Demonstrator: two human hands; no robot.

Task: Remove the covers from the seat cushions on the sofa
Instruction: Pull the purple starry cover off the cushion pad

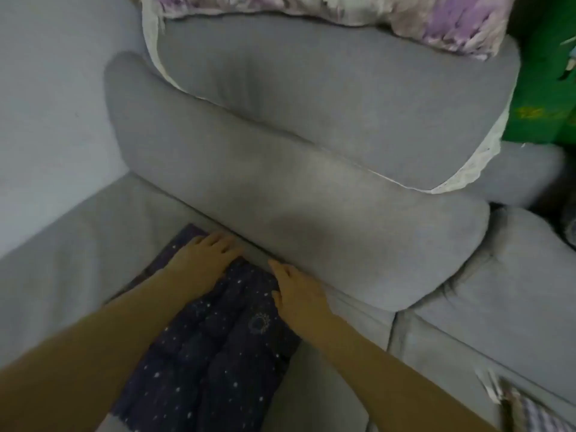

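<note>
Resting flat, the left grip (202, 260) lay released on the far end of a dark star-printed pad (218, 353), fingers spread and straight, their tips at the crease where seat met backrest. The right grip (299, 291) was likewise released, clasping nothing, its fingers extended along the pad's right edge and touching the underside of the long grey back cushion (296, 198).

The pad lay on top of the seat cushion (330, 369), whose grey cover looked to be on, as did that of the neighbouring seat cushion (498, 291) to the right. No zip or opening showed from this angle.

The step in hand seemed to be clearing the seat. Doing it well probably meant curling both grips around the pad's far corners and lifting it off whole, rather than dragging it, so it would not bunch under the back cushion. That long cushion lay slantwise over the rear of both seats, with a second grey cushion (343, 88) stacked on it and a purple flowered pillow (405, 20) above; the pile looked ready to slide forward if the lowest piece were tugged. Shifting the stack back first would likely free the seat cushion for lifting and finding its closure, perhaps along the hidden rear edge.
</note>
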